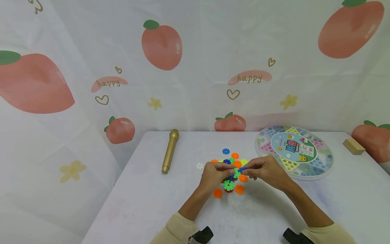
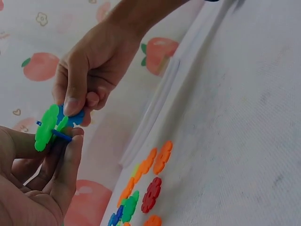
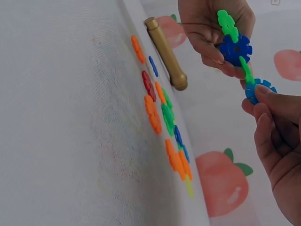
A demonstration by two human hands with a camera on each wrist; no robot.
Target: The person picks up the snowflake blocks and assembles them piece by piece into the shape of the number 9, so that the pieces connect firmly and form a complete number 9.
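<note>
My left hand (image 1: 210, 176) holds a small chain of joined plastic snowflake discs above the table. In the right wrist view the chain shows a green disc (image 3: 226, 22), a dark blue disc (image 3: 237, 49) and a second green disc (image 3: 246, 70) seen edge-on. My right hand (image 1: 268, 171) pinches a lighter blue disc (image 3: 259, 90) between thumb and fingers, its edge meeting the second green disc. Under the hands, loose discs lie spread on the table, among them a green disc (image 1: 228, 185), an orange disc (image 1: 239, 189) and a red disc (image 2: 151, 195).
A gold microphone-shaped stick (image 1: 170, 151) lies to the left on the white table (image 1: 137, 206). At the back right is a round game board (image 1: 292, 152) in clear wrapping, with a wooden block (image 1: 353, 146) near the right edge. A peach-print cloth (image 1: 195, 91) hangs behind.
</note>
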